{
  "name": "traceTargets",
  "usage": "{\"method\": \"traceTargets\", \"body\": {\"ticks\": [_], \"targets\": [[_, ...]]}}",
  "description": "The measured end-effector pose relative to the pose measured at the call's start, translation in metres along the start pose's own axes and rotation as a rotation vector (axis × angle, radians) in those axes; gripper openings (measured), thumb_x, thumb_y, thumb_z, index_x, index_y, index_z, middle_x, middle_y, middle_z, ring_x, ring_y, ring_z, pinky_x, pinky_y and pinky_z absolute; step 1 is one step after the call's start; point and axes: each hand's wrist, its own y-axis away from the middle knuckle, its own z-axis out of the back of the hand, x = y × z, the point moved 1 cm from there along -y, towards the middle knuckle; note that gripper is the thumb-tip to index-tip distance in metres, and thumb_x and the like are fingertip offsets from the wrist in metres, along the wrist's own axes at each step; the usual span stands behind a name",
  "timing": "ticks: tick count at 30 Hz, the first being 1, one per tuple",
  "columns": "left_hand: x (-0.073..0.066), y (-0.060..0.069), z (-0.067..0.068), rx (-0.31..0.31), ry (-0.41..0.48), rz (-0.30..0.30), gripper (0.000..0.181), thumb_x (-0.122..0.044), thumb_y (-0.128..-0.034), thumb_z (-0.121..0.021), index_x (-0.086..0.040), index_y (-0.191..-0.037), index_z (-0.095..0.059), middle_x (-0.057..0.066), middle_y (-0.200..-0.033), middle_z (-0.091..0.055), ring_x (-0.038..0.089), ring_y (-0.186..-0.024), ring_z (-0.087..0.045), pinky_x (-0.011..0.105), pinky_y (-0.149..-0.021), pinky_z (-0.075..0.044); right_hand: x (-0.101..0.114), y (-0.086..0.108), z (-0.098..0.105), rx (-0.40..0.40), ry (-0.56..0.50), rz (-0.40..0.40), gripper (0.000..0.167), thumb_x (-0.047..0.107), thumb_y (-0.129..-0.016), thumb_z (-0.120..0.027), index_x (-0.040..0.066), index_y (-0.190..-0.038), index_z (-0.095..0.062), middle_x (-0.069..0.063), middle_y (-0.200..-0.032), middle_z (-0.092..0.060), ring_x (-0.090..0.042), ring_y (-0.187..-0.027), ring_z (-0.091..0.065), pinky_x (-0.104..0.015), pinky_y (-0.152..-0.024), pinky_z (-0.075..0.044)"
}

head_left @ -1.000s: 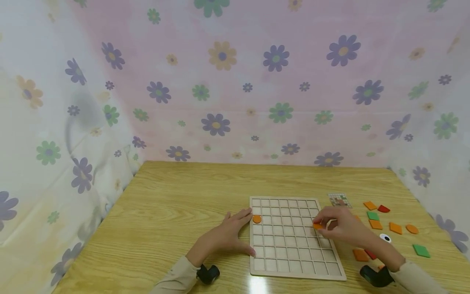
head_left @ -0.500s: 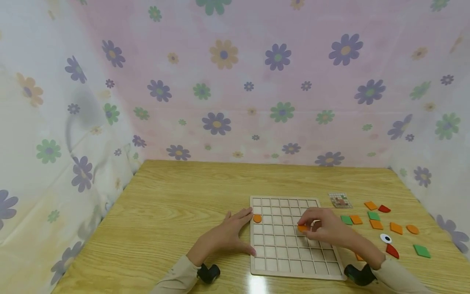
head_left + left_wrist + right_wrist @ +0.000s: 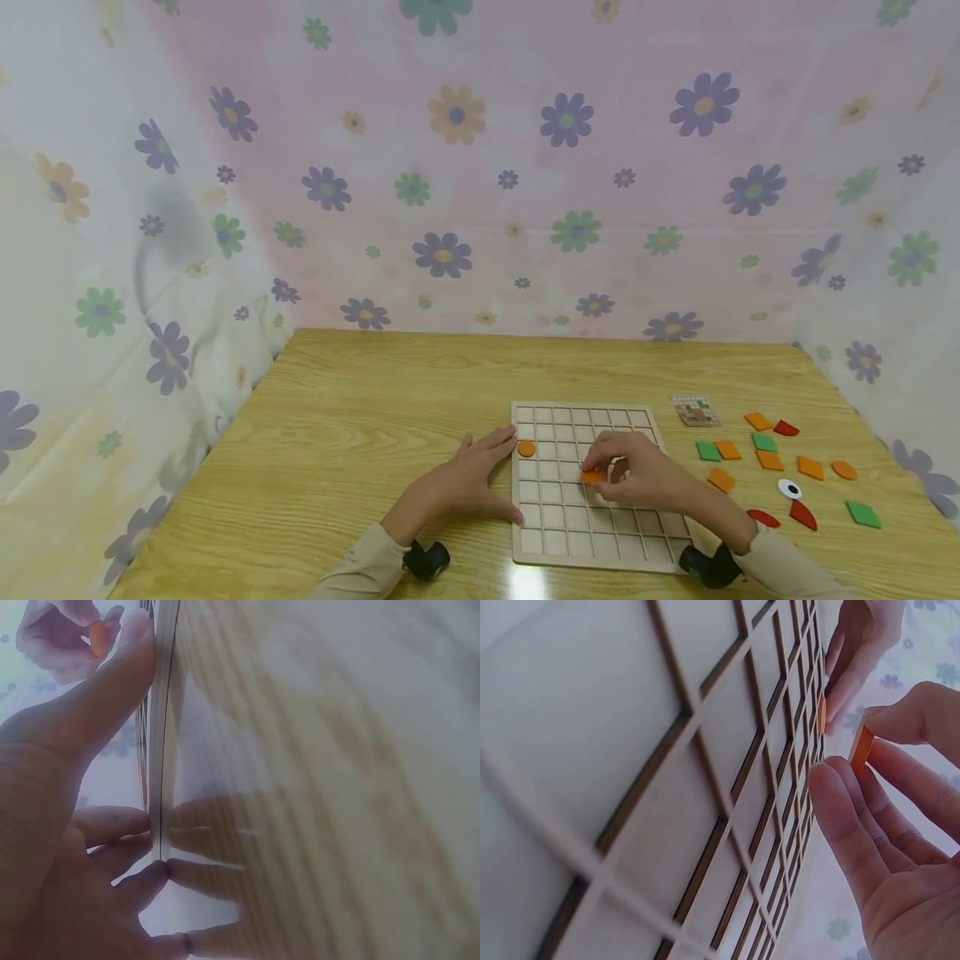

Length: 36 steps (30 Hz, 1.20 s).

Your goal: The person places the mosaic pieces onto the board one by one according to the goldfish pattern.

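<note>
A wooden grid board lies on the table, with an orange round tile in a cell by its left edge. My left hand rests along that edge, fingers and thumb spread and touching it. Above the board's middle, my right hand pinches a small orange tile between thumb and fingers. The right wrist view shows this orange tile edge-on, apart from the grid; its full outline is hidden by the fingers.
Right of the board lie several loose tiles, among them a green square, an orange oval, a red curved piece and a white eye piece. A small pattern card lies behind them, near the board's far right corner.
My right hand has moved left with the orange tile, from the board's right side to its middle, uncovering more loose tiles. My left hand has stayed in place.
</note>
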Motion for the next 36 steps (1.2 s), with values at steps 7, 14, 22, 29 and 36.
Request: {"method": "traceTargets", "body": {"ticks": [7, 14, 22, 29, 36], "targets": [[0.001, -0.002, -0.003, 0.002, 0.000, 0.018, 0.106, -0.063, -0.0709, -0.071, -0.008, -0.150, -0.027, 0.002, -0.157, -0.015, 0.021, -0.143, -0.014, 0.058, -0.111, -0.009, 0.005, -0.008, -0.011, 0.018, 0.032, -0.005, 0.014, 0.000, -0.083, -0.069, 0.008, -0.093, -0.070, -0.007, -0.086, -0.063, -0.006, -0.069, -0.057, -0.026, -0.055, -0.055], [0.000, -0.001, -0.004, 0.006, -0.003, 0.035, 0.105, -0.063, -0.0709, -0.071, -0.008, -0.150, -0.028, 0.002, -0.157, -0.017, 0.021, -0.143, -0.015, 0.056, -0.112, -0.009, 0.004, -0.019, -0.025, 0.049, 0.052, 0.020, 0.010, 0.003, -0.083, -0.071, 0.009, -0.091, -0.070, -0.003, -0.084, -0.062, -0.007, -0.068, -0.058, -0.024, -0.054, -0.054], [0.002, 0.000, -0.003, 0.008, -0.007, 0.047, 0.106, -0.064, -0.0699, -0.070, -0.009, -0.150, -0.028, 0.001, -0.157, -0.015, 0.020, -0.143, -0.014, 0.055, -0.113, -0.008, 0.003, -0.031, -0.040, 0.070, 0.071, 0.033, 0.015, -0.001, -0.078, -0.072, 0.010, -0.089, -0.070, -0.002, -0.083, -0.062, -0.010, -0.067, -0.058, -0.023, -0.055, -0.053], [0.000, -0.001, -0.001, 0.016, -0.013, 0.049, 0.105, -0.062, -0.0710, -0.071, -0.008, -0.150, -0.028, 0.002, -0.157, -0.016, 0.020, -0.143, -0.013, 0.055, -0.112, -0.008, 0.006, -0.043, -0.047, 0.087, 0.127, 0.036, 0.013, 0.001, -0.077, -0.074, 0.011, -0.087, -0.071, 0.000, -0.080, -0.062, -0.009, -0.065, -0.056, -0.021, -0.053, -0.051], [0.000, -0.002, -0.002, 0.014, -0.008, 0.039, 0.106, -0.062, -0.0702, -0.071, -0.007, -0.150, -0.027, 0.003, -0.157, -0.015, 0.021, -0.143, -0.013, 0.057, -0.112, -0.008, 0.007, -0.052, -0.054, 0.121, 0.158, 0.044, 0.016, -0.002, -0.073, -0.073, 0.009, -0.085, -0.072, 0.000, -0.079, -0.061, -0.009, -0.065, -0.055, -0.019, -0.055, -0.049]]}}
